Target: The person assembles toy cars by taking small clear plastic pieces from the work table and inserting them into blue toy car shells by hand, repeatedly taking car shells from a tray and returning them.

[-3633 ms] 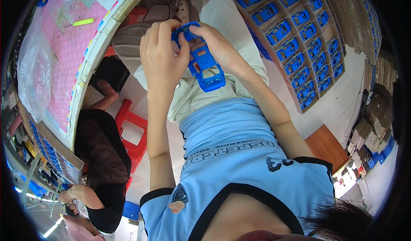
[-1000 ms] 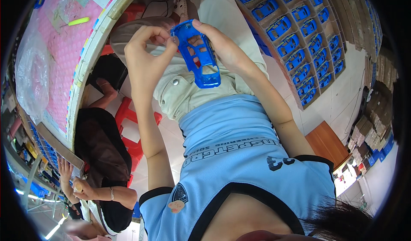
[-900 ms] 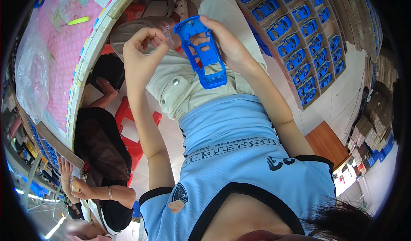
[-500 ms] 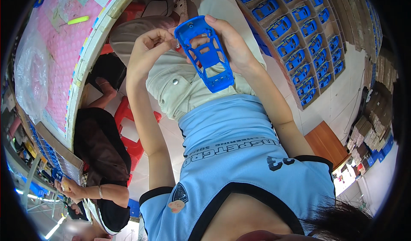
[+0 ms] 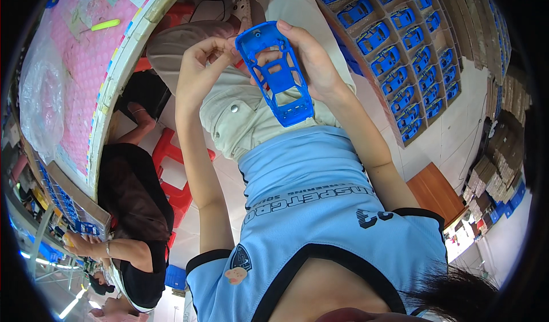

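A blue toy car body shell (image 5: 279, 77), hollow with open window gaps, is held up above my lap, its inner side toward me. My right hand (image 5: 313, 59) grips the shell's right edge, thumb at the top corner and fingers behind it. At the shell's upper left edge, my left hand (image 5: 201, 69) has its thumb and fingers pinched together. Whether something small sits in that pinch is hidden; the fingertips are next to the shell's rim.
At right, a large divided tray (image 5: 394, 108) holds rows of blue car bodies. A pink-covered table (image 5: 80, 53) at left bears a yellow-green tool (image 5: 105, 25) and a clear plastic bag (image 5: 43, 105). A co-worker (image 5: 134, 190) sits near a red stool (image 5: 171, 173).
The shell and my left hand have shifted slightly to the right. My right hand keeps its grip. The co-worker's hands have moved at the lower left.
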Available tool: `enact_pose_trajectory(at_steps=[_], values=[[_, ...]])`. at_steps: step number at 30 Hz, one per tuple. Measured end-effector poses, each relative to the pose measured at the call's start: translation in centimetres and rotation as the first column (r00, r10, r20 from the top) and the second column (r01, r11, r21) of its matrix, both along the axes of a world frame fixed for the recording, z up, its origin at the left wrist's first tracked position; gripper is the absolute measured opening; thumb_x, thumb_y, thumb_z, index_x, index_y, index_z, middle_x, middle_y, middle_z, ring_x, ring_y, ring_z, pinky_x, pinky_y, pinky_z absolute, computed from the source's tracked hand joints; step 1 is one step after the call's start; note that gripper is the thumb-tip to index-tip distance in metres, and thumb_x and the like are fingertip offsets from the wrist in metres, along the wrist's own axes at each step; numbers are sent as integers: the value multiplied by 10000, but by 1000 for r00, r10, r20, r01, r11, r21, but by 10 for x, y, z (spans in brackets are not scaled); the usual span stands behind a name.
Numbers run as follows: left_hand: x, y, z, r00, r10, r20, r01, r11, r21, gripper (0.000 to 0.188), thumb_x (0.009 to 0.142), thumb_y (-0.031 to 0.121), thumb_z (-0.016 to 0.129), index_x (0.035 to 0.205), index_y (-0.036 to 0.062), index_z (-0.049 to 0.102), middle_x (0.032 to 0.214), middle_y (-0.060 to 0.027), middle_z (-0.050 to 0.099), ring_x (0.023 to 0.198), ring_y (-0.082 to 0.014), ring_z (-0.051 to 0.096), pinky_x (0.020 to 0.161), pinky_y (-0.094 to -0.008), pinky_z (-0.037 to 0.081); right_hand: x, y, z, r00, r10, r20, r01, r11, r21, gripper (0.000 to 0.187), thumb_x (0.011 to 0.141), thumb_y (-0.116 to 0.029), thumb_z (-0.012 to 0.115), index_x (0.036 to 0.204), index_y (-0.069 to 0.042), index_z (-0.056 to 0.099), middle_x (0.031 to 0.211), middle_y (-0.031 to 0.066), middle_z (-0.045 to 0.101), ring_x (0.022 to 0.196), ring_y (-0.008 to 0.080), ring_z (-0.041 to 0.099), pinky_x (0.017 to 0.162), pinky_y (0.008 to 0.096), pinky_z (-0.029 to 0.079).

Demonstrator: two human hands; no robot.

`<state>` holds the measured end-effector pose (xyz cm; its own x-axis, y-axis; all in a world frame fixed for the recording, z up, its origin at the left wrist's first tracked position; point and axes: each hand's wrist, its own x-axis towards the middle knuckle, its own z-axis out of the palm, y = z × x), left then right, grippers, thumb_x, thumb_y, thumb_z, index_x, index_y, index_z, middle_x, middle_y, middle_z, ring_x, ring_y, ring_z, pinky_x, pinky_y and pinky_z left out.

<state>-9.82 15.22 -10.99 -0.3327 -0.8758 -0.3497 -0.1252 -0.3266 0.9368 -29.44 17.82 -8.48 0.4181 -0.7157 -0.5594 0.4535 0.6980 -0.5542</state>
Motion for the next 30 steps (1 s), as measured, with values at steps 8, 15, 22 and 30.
enact_pose_trajectory(at_steps=[8, 15, 22, 30], values=[[0, 7, 16, 919, 202, 339, -57, 918, -391, 63, 708, 29, 612, 771, 21, 614, 724, -29, 604, 652, -91, 527, 630, -235, 389, 3, 5, 10, 992, -103, 67, 100, 994, 49, 478, 872, -476, 476, 1002, -21, 537, 870, 102, 604, 735, 170, 602, 647, 303, 514], [-28, 17, 67, 760, 535, 369, 216, 327, -920, 159, 620, 54, 704, 746, 107, 624, 711, -3, 556, 679, -179, 528, 660, -294, 373, 5, 11, 29, 994, -89, 57, 88, 996, 29, 446, 901, -444, 438, 1064, -39, 527, 913, 75, 572, 855, 162, 565, 767, 324, 468], [-38, 15, 63, 736, 523, 429, 328, 278, -903, 181, 630, 113, 715, 787, 149, 632, 772, 22, 546, 778, -169, 517, 669, -315, 347, 7, 13, 37, 994, -60, 95, 59, 998, 7, 434, 896, -454, 452, 1083, -69, 526, 924, 57, 557, 844, 147, 553, 768, 309, 463], [-41, 14, 70, 692, 552, 466, 393, 254, -884, 164, 644, 128, 710, 785, 149, 629, 784, 27, 549, 798, -167, 524, 710, -320, 352, 6, 14, 36, 996, -75, 51, 74, 997, 13, 453, 888, -464, 464, 1083, -61, 530, 916, 62, 558, 847, 147, 564, 747, 313, 481]])
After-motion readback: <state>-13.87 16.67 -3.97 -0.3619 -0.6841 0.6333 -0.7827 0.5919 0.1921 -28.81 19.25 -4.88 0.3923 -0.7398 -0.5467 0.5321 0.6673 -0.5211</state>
